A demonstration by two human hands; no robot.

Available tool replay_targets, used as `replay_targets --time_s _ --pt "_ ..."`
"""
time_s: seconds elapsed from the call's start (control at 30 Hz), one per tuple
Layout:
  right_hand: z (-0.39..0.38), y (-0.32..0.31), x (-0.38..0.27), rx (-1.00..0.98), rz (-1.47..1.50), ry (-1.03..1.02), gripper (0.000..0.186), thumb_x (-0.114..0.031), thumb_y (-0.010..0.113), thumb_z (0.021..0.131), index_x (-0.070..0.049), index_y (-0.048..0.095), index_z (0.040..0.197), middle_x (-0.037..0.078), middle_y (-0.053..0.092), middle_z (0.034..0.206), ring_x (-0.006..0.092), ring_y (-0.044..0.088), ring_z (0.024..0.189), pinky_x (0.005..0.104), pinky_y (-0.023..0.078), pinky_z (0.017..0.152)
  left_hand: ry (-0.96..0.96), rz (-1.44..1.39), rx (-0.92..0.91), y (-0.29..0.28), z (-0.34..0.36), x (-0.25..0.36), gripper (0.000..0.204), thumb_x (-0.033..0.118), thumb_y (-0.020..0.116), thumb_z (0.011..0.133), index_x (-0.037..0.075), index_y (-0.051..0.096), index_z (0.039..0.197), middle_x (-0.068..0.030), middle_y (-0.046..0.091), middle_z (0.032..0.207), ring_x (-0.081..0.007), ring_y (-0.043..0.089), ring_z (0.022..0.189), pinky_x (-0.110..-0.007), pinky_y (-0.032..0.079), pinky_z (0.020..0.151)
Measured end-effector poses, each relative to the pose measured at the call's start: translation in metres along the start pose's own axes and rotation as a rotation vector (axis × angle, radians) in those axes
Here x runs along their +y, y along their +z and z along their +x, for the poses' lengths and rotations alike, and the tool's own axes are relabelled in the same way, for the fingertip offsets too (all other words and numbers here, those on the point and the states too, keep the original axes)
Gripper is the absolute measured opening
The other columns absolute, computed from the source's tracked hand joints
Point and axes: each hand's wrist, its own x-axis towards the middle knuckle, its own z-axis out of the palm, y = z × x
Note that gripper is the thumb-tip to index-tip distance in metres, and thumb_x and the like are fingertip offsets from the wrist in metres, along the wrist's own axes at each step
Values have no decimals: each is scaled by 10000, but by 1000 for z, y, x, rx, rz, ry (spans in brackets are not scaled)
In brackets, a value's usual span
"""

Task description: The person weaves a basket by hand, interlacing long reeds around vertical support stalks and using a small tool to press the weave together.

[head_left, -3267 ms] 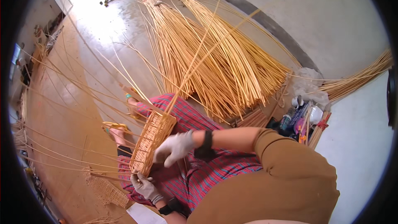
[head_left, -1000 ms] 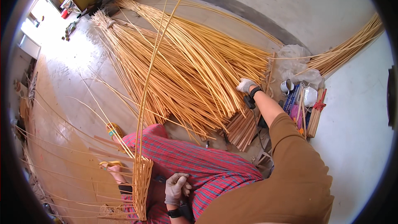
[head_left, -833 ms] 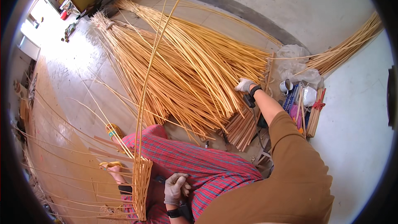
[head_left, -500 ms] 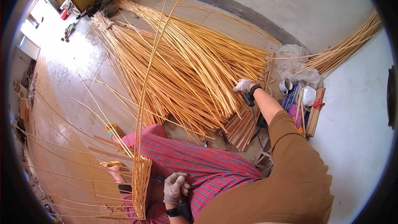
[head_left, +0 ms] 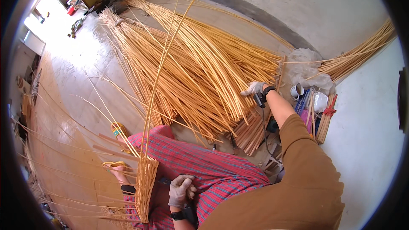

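Observation:
My right hand (head_left: 254,88), in a pale glove, reaches out to the near ends of a big spread of wicker rods (head_left: 204,68). Its bent fingertips pinch at the rods there; a single rod is hard to pick out. My left hand (head_left: 181,191), also gloved, is curled closed over my lap, and its palm is hidden. Just left of it a partly woven wicker basket (head_left: 146,183) leans on my lap. Long loose stakes fan out from it to the left, and two tall rods (head_left: 158,72) rise from its upper end.
Cut wooden sticks (head_left: 248,133) lie below my right hand. Past my forearm are a mug (head_left: 297,91), a clear plastic bag (head_left: 307,66) and a tied stick bundle (head_left: 326,119). Another rod bundle (head_left: 362,53) stands by the wall. My sandalled foot (head_left: 115,167) rests on the floor.
The whole view has shifted slightly to the right. My right hand has moved very little over the rods, and my left hand stays curled in place.

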Motion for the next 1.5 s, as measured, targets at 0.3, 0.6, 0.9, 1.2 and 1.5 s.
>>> replay_targets --time_s 0.3,0.6,0.9,1.2,1.5 --pt "-7 3 -19 -16 45 -82 613 -713 706 814 -106 754 737 81 611 692 232 580 550 437 487 546 15 -16 7 -2 1 -2 172 163 650 985 21 702 1068 -86 690 662 -108 572 429 -238 463 400" --pt "-12 4 -23 -53 2 -93 634 -700 750 775 -71 768 851 65 619 712 220 587 579 429 483 585 20 -47 35 5 -1 1 161 191 684 960 39 706 1009 -76 677 623 -112 551 398 -236 440 369" --pt "-2 17 -20 161 2 -14 801 -780 640 790 -25 726 1043 144 664 1050 317 610 938 495 476 830 42 -50 -2 0 -1 -2 185 200 686 966 32 705 1039 -77 689 653 -100 566 419 -225 447 383" --pt "0 -13 -8 -226 162 -351 388 -462 634 972 -114 799 924 54 669 827 209 555 650 431 482 665 48 -47 -1 -7 0 -8 184 194 671 975 34 704 1060 -74 693 663 -97 572 432 -225 451 397" --pt "14 -2 13 61 228 -300 393 -379 707 930 9 754 886 77 718 829 189 614 777 384 483 770 46 -72 -19 -5 -3 -5 198 201 663 980 29 699 1072 -70 691 669 -91 569 433 -219 452 403"
